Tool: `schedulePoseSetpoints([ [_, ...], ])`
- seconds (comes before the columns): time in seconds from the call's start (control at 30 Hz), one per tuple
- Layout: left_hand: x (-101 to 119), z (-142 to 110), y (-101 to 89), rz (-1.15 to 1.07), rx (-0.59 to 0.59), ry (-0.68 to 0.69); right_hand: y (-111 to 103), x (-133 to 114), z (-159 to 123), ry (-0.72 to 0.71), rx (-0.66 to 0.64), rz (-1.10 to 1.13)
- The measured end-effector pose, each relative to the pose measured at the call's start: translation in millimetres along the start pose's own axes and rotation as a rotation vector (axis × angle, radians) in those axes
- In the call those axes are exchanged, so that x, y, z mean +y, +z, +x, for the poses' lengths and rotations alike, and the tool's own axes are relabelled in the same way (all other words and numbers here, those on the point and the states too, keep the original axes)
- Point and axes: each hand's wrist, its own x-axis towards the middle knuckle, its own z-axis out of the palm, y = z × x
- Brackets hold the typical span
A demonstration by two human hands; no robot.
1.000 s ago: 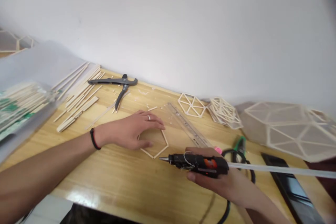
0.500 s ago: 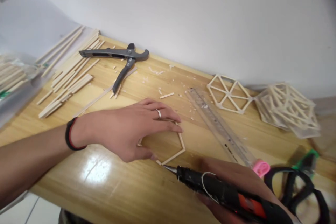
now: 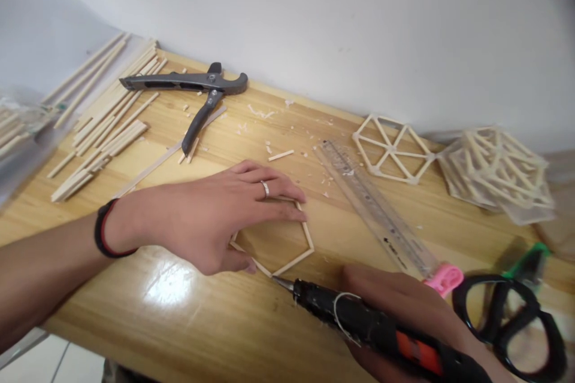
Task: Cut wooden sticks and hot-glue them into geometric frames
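Pale wooden tabletop point(image 3: 215, 335) meets a white wall point(image 3: 314, 30). Near the middle, the left hand point(image 3: 202, 209), thumb and fingers wide, touches a partly hidden angular outline of thin pale wooden sticks point(image 3: 294, 263). The right hand point(image 3: 404, 305) holds a black-and-red glue gun point(image 3: 368, 323), nozzle at the outline's near corner. Dark grey cutters point(image 3: 179, 81) lie far left.

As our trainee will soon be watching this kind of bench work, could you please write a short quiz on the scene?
1. Which hand holds the glue gun?
2. True or false: the left hand wears a ring.
3. Where is the gun's nozzle?
(a) at a corner of the stick frame
(b) over the ruler
(c) against the scissors

Key: 1. The right hand; 2. True; 3. a
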Motion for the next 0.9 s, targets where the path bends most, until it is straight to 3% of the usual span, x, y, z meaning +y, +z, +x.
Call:
schedulePoseSetpoints([
  [0.2,-3.3,-0.3,1.6,0.016,0.044,0.058,0.2,-0.4,-0.6,0.016,0.032,-0.033],
  [0.9,-2.7,1.1,-2.3,0.112,-0.042,0.151,-2.4,-8.2,8.0,0.037,-0.011,0.065],
])
